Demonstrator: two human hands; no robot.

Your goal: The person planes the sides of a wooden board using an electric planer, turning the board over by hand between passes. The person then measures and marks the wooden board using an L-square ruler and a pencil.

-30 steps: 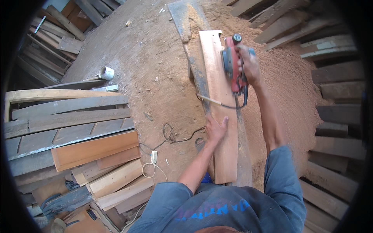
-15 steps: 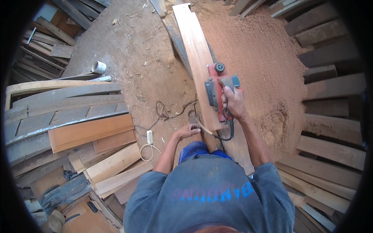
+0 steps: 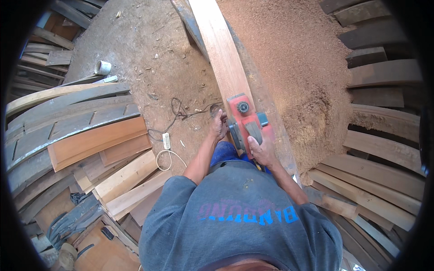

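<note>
My right hand [image 3: 263, 151] is closed round the rear handle of a red electric planer [image 3: 246, 119] with a black front knob. The planer sits on the near part of a long, pale wooden plank [image 3: 221, 49]; the plank's near end is hidden beneath it and my body. Just left of the planer, my left hand [image 3: 219, 125] is raised at the plank's left edge, thumb and fingers partly bent and slightly apart. Nothing shows in it, and whether it touches the plank is unclear. Beneath the plank is a worn wooden bench [image 3: 266, 104].
A dark cord [image 3: 174, 118] snakes over the dusty ground to a white socket block [image 3: 166, 141]. Stacked boards [image 3: 97, 140] lie at the left, with a white bucket [image 3: 103, 67] beyond them. More planks [image 3: 384, 113] line the right, past heaped wood shavings [image 3: 289, 54].
My right hand has drawn the planer back along the plank toward my body. My left hand has moved up and forward to the plank's left edge. The view has shifted slightly.
</note>
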